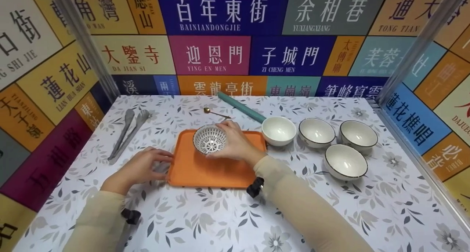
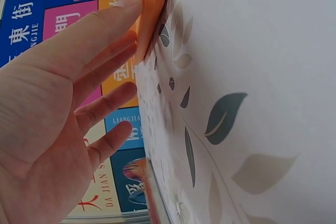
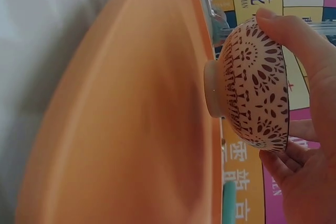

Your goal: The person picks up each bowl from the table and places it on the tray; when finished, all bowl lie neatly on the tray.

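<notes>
My right hand grips a small patterned bowl by its rim, thumb on one side and fingers on the other. In the right wrist view the bowl shows dark petal and dot patterns outside, and its foot appears raised over the orange tray. The bowl's mouth faces up in the head view, above the upper middle of the tray. My left hand is at the tray's left edge with fingers spread and loosely bent. In the left wrist view its thumb touches the tray's rim.
Right of the tray stand a white bowl and dark-rimmed bowls. Grey tongs lie at the left. Behind the tray are a small gold spoon and a green rod. Sign-printed panels enclose the flowered tabletop.
</notes>
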The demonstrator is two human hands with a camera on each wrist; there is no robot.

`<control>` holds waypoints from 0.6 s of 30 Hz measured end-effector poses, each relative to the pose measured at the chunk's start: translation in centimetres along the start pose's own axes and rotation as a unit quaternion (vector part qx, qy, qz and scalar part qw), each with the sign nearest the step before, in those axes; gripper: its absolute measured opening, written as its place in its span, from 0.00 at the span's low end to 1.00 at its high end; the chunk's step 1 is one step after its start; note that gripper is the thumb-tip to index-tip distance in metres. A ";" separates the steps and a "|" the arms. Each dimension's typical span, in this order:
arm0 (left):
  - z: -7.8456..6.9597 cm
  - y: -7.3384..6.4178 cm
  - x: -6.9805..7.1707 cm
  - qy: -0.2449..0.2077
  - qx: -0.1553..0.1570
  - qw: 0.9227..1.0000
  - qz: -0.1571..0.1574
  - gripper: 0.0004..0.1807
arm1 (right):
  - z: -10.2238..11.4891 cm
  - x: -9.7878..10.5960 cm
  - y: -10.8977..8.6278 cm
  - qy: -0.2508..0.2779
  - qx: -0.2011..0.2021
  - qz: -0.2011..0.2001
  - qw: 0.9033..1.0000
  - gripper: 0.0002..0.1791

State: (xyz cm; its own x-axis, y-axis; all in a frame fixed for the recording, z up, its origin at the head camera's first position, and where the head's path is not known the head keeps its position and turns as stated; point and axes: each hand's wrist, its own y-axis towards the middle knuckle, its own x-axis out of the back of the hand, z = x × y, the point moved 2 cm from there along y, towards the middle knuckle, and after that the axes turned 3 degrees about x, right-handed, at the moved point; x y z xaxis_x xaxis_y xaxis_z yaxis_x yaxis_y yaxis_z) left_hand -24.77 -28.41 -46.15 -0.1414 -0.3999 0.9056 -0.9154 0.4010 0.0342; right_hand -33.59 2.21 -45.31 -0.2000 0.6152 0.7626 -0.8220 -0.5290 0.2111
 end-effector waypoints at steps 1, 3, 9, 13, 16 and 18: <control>0.0 0.0 0.0 0.000 0.001 1.000 0.000 0.28 | 0.2 -0.2 0.4 0.001 0.001 -0.001 1.000 0.64; 0.1 0.0 0.1 0.000 0.002 1.000 0.000 0.29 | 0.5 -0.7 1.3 0.004 0.003 -0.002 1.000 0.64; -0.2 0.0 0.0 0.005 -0.015 1.000 -0.007 0.27 | 1.1 -1.8 3.6 0.000 -0.004 -0.001 1.000 0.65; -0.2 0.1 0.1 0.006 -0.009 1.000 -0.002 0.27 | 1.3 -2.6 4.8 0.012 -0.017 -0.003 1.000 0.65; -0.2 0.1 0.1 0.007 -0.009 1.000 0.000 0.27 | 1.4 -3.3 5.7 0.020 -0.020 -0.012 1.000 0.64; -0.1 0.0 0.2 0.009 -0.010 1.000 0.000 0.27 | 1.6 -3.9 6.2 0.023 -0.019 -0.020 0.999 0.64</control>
State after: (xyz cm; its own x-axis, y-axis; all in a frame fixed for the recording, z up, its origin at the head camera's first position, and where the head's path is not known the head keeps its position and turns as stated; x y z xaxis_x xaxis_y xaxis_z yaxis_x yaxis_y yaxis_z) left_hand -24.79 -28.39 -45.96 -0.1342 -0.3861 0.9126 -0.9080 0.4168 0.0428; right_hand -37.12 -4.40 -46.00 -0.1912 0.6619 0.7248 -0.8493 -0.4818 0.2159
